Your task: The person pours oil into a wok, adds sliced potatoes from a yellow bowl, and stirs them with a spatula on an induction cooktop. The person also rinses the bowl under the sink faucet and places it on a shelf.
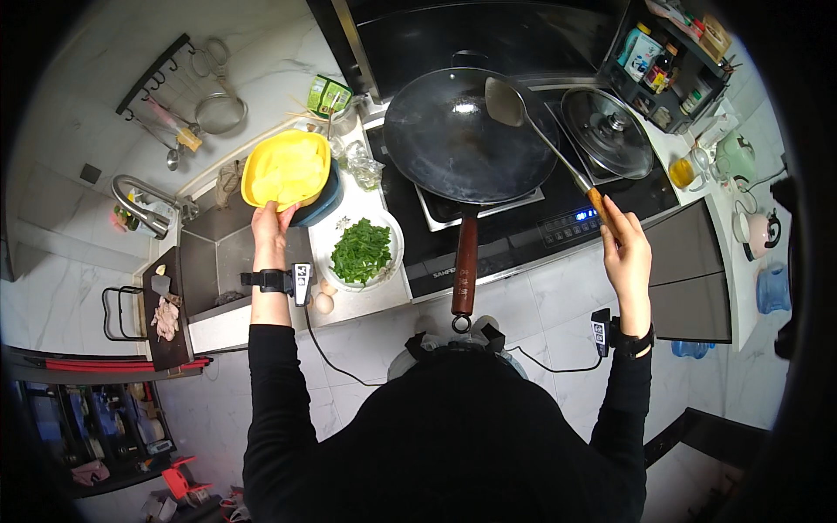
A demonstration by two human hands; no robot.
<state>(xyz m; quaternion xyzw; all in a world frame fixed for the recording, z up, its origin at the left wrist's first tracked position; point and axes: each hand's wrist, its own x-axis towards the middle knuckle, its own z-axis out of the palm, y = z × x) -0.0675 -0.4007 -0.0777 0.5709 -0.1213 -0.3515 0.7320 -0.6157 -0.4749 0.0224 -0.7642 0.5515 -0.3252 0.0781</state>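
My left hand (269, 227) grips the near rim of a yellow plastic basket (247, 171) holding pale yellow slices, possibly potato. The basket is above a blue basin (331, 196), partly covering it; whether they touch I cannot tell. In my right hand (626, 245) is the wooden handle of a metal wok spatula (556, 147). The spatula's blade lies over the right inner side of a dark wok (451, 153), which holds no food that I can see. Chopped green leaves (361, 252) fill a white plate (397, 245) right of my left wrist.
The wok's wooden handle (465, 261) juts toward me past the cooktop (523, 229). A glass lid (608, 134) rests at the right. Eggs (324, 303) lie near the counter's front edge. Left are a sink (229, 252) and a board (157, 343) with a cleaver (161, 286) and raw meat (166, 319).
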